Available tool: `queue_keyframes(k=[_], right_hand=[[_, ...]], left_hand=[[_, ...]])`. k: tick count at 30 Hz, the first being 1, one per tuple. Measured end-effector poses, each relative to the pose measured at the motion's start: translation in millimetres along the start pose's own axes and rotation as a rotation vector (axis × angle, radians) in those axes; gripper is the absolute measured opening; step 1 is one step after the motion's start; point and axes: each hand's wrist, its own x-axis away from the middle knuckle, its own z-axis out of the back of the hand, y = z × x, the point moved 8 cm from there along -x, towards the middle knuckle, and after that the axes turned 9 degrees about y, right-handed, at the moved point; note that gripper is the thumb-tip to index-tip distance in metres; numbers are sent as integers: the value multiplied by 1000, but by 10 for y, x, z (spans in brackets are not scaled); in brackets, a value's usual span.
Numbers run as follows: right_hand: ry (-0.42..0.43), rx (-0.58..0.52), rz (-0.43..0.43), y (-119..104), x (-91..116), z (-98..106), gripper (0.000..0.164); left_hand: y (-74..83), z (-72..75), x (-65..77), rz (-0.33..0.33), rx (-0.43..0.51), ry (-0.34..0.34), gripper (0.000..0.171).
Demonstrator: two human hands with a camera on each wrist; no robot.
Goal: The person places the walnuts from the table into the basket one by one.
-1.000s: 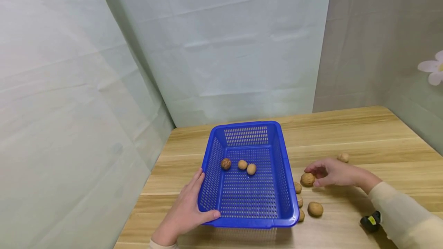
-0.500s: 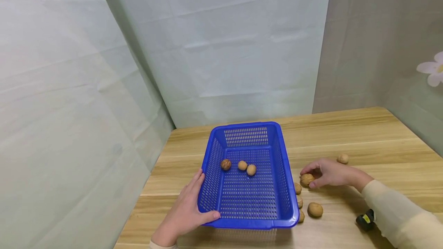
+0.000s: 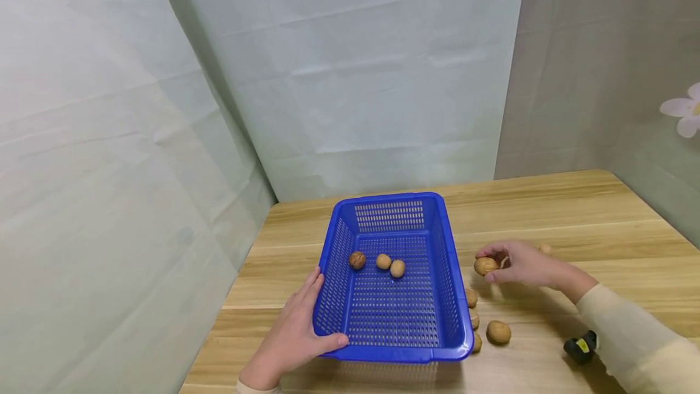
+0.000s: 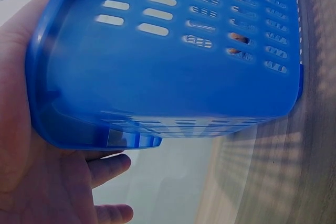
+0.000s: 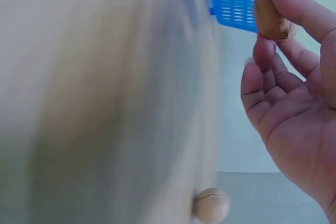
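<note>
Between the thumb and fingertips of my right hand (image 3: 522, 264) is a walnut (image 3: 485, 266), pinched and held just off the table, to the right of the blue plastic basket (image 3: 391, 353). The right wrist view shows this walnut (image 5: 270, 19) with the basket (image 5: 236, 3) beyond it. My left hand (image 3: 292, 333) grips the basket's near left corner, thumb over the rim and fingers along the outer side. Inside the basket lie a darker walnut (image 3: 357, 260) and two paler, smoother nuts, one (image 3: 383, 261) beside the other (image 3: 397, 269).
Several walnuts lie on the wooden table (image 3: 514, 211) along the basket's right side, one (image 3: 498, 332) a little apart. A pale nut (image 3: 544, 249) shows partly behind the right hand. A black device (image 3: 581, 347) is at the right sleeve. Pale cloth (image 3: 355, 78) hangs behind the table.
My right hand has closed its fingertips round the walnut and raised it from the table. The left hand and basket have stayed in place.
</note>
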Motion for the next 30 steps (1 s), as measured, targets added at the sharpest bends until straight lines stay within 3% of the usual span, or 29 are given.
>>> queue_keyframes(k=[6,17,22,30], right_hand=[[41,-46,-12,-173,-59,136,39],[5,-51,6,-682,-270,278,45],[1,-37,-3,-936,-439,287,42],[-34,-26,56,-1383,-760,221,40]], left_hand=[[-5,-12,6,10,-5,-10,119],[1,2,6,-8,-8,10,116],[4,-2,3,-10,-3,6,117],[20,12,-3,-21,9,13,117]])
